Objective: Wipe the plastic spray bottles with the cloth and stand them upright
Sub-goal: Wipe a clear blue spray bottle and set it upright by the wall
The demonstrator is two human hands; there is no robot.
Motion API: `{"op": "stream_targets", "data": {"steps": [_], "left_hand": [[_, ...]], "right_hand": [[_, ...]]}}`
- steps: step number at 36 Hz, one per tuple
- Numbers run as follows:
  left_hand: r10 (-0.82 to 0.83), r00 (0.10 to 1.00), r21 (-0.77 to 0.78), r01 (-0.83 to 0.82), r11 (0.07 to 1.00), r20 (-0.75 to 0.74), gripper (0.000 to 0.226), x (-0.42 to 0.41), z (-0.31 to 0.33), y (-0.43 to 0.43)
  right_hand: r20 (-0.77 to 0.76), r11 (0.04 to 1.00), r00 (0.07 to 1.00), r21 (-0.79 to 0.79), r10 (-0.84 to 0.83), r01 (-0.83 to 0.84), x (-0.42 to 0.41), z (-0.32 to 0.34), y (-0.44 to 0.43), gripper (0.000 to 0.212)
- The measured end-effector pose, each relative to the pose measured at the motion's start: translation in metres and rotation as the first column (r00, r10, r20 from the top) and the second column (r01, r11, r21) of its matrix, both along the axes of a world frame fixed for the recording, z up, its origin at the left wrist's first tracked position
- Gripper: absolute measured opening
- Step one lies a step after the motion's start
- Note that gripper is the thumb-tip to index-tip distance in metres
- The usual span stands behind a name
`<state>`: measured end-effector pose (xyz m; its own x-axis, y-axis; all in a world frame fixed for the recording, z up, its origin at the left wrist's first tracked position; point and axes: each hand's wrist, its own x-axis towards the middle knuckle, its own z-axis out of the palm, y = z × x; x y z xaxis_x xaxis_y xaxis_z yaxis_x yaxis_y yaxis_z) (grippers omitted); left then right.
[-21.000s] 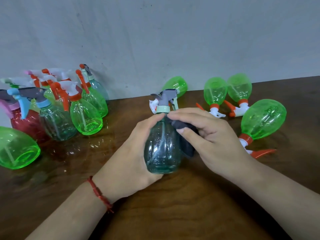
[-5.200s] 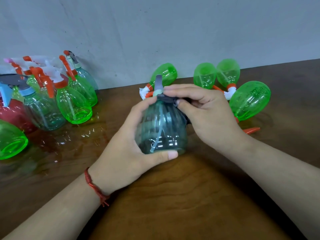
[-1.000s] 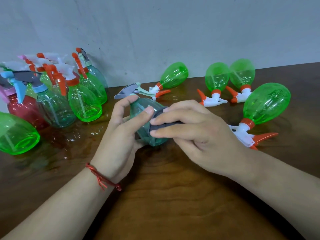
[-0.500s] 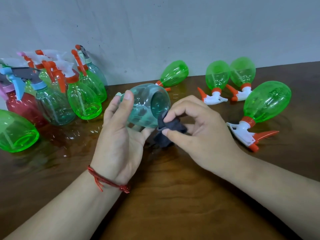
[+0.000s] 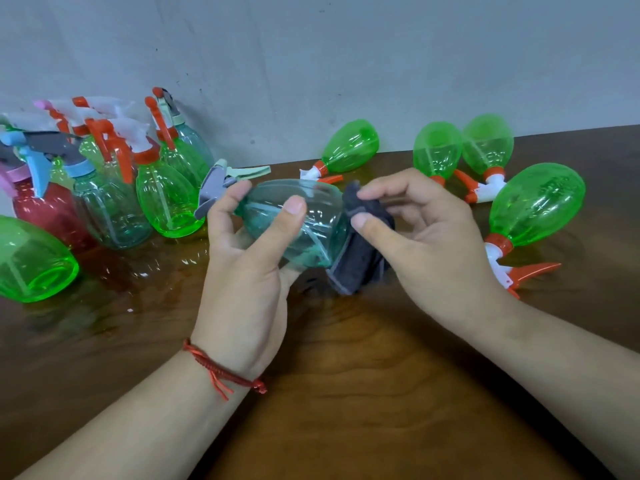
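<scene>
The fingers (image 5: 277, 233) of the left hand (image 5: 242, 271) are curled round a teal bottle (image 5: 311, 216) held on its side above the table (image 5: 346, 393), and a dark cloth (image 5: 363, 261) is pinched by the right hand (image 5: 433, 247) against its base. 4 green bottles (image 5: 536, 206) are laid at the right; upright bottles (image 5: 104, 188) are grouped at the left.
</scene>
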<state>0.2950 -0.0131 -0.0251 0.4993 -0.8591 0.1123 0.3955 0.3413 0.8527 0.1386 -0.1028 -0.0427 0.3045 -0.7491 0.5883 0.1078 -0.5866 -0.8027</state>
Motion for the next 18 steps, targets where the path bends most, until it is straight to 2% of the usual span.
{"op": "stream_targets", "data": {"steps": [2, 6, 8, 11, 15, 18], "left_hand": [[0.013, 1.0, -0.018, -0.014, 1.0, -0.009, 0.062, 0.0, 0.002, 0.0], [0.058, 0.998, -0.002, -0.058, 0.998, 0.01, 0.061, 0.003, 0.002, -0.001], [0.062, 0.998, 0.02, -0.062, 0.998, 0.007, 0.06, 0.005, 0.001, -0.001], [0.046, 0.999, 0.023, -0.047, 0.999, 0.028, 0.062, 0.004, 0.0, -0.001], [-0.013, 0.999, 0.008, 0.013, 1.0, 0.037, 0.068, 0.003, 0.001, -0.001], [-0.06, 0.998, -0.033, 0.059, 0.998, -0.027, 0.065, 0.007, 0.001, -0.001]], "right_hand": [[-0.071, 0.999, 0.997, 0.028, 0.02, -0.018, 0.0, -0.006, -0.002, 0.026], [-0.181, 0.992, 0.979, -0.066, 0.093, -0.106, 0.001, -0.01, 0.008, 0.023], [-0.172, 0.978, 0.979, -0.155, 0.112, -0.14, 0.002, -0.006, 0.013, 0.021], [-0.083, 0.959, 0.993, -0.263, 0.083, -0.102, 0.003, 0.0, 0.014, 0.018], [0.053, 0.983, 0.996, -0.174, 0.068, -0.058, -0.001, 0.0, 0.004, 0.026], [0.052, 0.995, 0.997, -0.079, 0.064, -0.06, -0.001, -0.003, -0.001, 0.028]]}}
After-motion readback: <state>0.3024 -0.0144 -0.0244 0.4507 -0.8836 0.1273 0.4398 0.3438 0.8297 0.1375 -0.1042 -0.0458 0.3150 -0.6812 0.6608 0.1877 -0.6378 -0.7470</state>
